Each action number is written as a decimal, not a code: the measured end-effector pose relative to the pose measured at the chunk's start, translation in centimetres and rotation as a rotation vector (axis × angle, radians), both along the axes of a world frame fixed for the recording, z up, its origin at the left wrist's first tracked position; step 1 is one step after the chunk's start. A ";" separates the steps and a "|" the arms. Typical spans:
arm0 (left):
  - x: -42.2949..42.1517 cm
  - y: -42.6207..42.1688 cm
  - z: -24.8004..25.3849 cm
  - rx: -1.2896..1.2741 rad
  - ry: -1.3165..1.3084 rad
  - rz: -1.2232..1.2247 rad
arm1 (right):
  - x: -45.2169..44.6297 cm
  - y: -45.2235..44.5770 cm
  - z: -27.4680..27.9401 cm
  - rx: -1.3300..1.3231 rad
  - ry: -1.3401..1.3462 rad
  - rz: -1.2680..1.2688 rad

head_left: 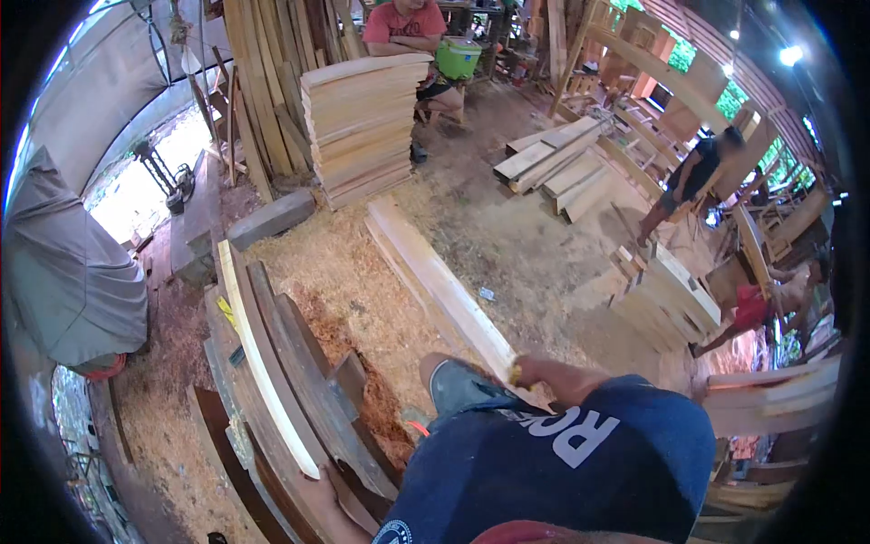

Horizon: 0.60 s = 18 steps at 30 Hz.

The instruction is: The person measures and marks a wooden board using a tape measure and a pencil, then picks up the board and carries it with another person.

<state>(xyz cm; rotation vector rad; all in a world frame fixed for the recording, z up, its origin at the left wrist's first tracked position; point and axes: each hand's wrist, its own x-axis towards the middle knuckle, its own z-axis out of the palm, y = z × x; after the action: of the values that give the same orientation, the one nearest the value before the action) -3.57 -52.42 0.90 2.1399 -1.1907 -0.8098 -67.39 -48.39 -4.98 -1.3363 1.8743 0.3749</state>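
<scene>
My left hand [319,494] is low in the view, at the near end of a narrow, pale curved strip of wood [265,363]; its fingers are partly hidden there. The strip lies along a stack of darker curved boards [294,372]. Beside its middle are a yellow object [226,311] and a small dark green one [237,355]. At centre, my right hand [524,370] is closed on the near end of a long pale plank [444,286], which reaches away over the sawdust-covered floor.
A tall stack of curved boards [367,127] stands ahead, with a person in red [403,27] behind it. Planks [557,163] lie at the back right. Two people and a block of stacked boards [666,299] are at right. A grey-covered object [77,263] stands left.
</scene>
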 end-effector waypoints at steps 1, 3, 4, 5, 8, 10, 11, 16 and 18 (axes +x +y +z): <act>0.6 -0.6 -1.5 -0.046 -0.025 -0.042 | -0.5 0.4 1.5 -0.002 -0.007 0.061; 0.8 -2.2 -5.1 0.090 -0.290 -0.001 | -1.3 1.1 4.7 -0.013 -0.022 0.182; 0.1 -1.3 -3.4 0.184 -0.435 0.004 | -2.6 2.4 3.6 0.029 -0.085 0.188; -0.3 -1.4 -1.6 0.293 -0.264 0.032 | -2.9 3.5 1.8 0.045 -0.094 0.158; 0.7 -0.6 -5.7 0.056 -0.349 0.041 | -3.3 2.0 -0.8 0.016 0.011 0.025; 0.4 -1.0 -5.3 0.133 -0.276 0.117 | -1.0 -1.8 1.1 -0.007 0.064 0.047; 0.2 -0.9 -4.6 0.181 -0.239 0.147 | 0.1 -3.5 2.8 -0.083 0.062 0.010; -1.3 -0.8 -1.6 0.131 -0.356 0.084 | 2.8 -11.6 7.5 -0.256 -0.140 -0.056; -1.3 -0.9 -1.6 0.130 -0.375 0.096 | 3.2 -12.5 8.1 -0.270 -0.181 -0.032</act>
<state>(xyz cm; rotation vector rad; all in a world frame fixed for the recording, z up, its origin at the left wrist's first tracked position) -4.87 -53.29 -0.69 2.5133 -1.2289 -0.4665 -64.17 -60.87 3.16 -1.4614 1.8371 -0.0185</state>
